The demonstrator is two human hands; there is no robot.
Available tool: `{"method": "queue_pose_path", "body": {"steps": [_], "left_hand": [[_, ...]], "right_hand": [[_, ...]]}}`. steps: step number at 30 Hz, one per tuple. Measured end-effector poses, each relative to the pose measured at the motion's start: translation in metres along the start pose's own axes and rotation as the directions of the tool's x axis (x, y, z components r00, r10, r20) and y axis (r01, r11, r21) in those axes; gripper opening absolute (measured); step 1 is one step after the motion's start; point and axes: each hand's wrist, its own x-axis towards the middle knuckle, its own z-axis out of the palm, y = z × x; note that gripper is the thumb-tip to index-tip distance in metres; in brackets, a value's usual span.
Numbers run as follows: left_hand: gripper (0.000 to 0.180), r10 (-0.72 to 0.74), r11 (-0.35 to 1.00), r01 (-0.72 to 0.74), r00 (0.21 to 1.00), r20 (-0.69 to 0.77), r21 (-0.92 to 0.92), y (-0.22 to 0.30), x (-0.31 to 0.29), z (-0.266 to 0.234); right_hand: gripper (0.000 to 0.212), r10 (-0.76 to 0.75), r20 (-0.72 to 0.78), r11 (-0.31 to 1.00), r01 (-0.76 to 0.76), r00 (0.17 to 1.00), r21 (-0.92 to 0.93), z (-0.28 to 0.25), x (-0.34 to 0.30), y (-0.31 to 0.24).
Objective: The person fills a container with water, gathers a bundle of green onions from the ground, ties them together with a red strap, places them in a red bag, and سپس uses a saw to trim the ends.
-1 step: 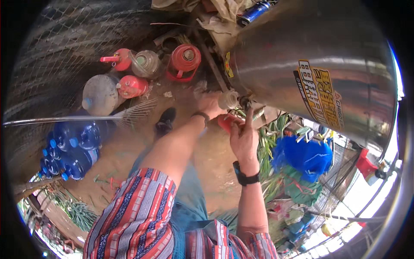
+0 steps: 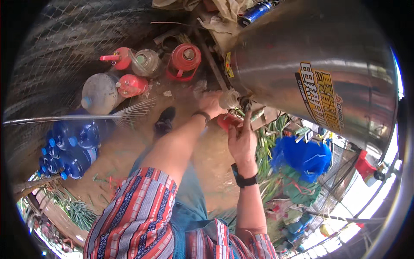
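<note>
My left hand (image 2: pixel 210 105) is wrapped round a clear plastic bottle (image 2: pixel 229 99). The bottle's mouth sits close under a dark tap (image 2: pixel 244 102) at the base of a large shiny steel tank (image 2: pixel 276 64). Between the thumb and curled fingers of my right hand (image 2: pixel 243 144) is a red lid (image 2: pixel 228 122). That hand's index finger stretches up to the tap and seems to touch it. Most of the bottle's body is hidden behind my left hand, and whether liquid is flowing cannot be made out.
Left of my hands stand a red jug (image 2: pixel 185 60), a clear jug (image 2: pixel 146 63), a grey-white container (image 2: pixel 99 95) and several blue water bottles (image 2: pixel 73 142). A metal rake (image 2: pixel 86 117) crosses in front. Right of my arm lie green stalks (image 2: pixel 269 146) and a blue bag (image 2: pixel 302 159).
</note>
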Motion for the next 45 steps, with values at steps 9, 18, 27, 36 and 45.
{"method": "queue_pose_path", "body": {"steps": [9, 18, 27, 36, 45], "left_hand": [[0.075, 0.048, 0.994, -0.049, 0.999, -0.017, -0.1, -0.021, 0.015, 0.034], [0.072, 0.121, 0.991, -0.126, 0.987, -0.104, -0.043, -0.016, 0.024, 0.038], [0.066, 0.121, 0.98, -0.123, 0.992, -0.025, -0.156, 0.014, 0.023, 0.018], [0.066, 0.193, 0.962, -0.21, 0.975, -0.114, -0.176, 0.008, 0.029, 0.024], [0.073, 0.133, 0.979, -0.125, 0.99, 0.038, -0.16, 0.012, 0.027, 0.018]], "right_hand": [[0.085, 0.164, 0.198, 0.981, -0.14, 0.966, -0.132, 0.031, -0.016, 0.012], [0.087, 0.242, 0.217, 0.969, -0.226, 0.946, -0.098, 0.034, -0.019, 0.018], [0.091, 0.214, 0.195, 0.971, -0.187, 0.957, -0.151, 0.037, -0.022, 0.033], [0.081, 0.146, 0.191, 0.984, -0.123, 0.971, -0.13, 0.033, -0.021, 0.032], [0.081, 0.155, 0.207, 0.983, -0.129, 0.966, -0.132, 0.034, -0.021, 0.033]]}}
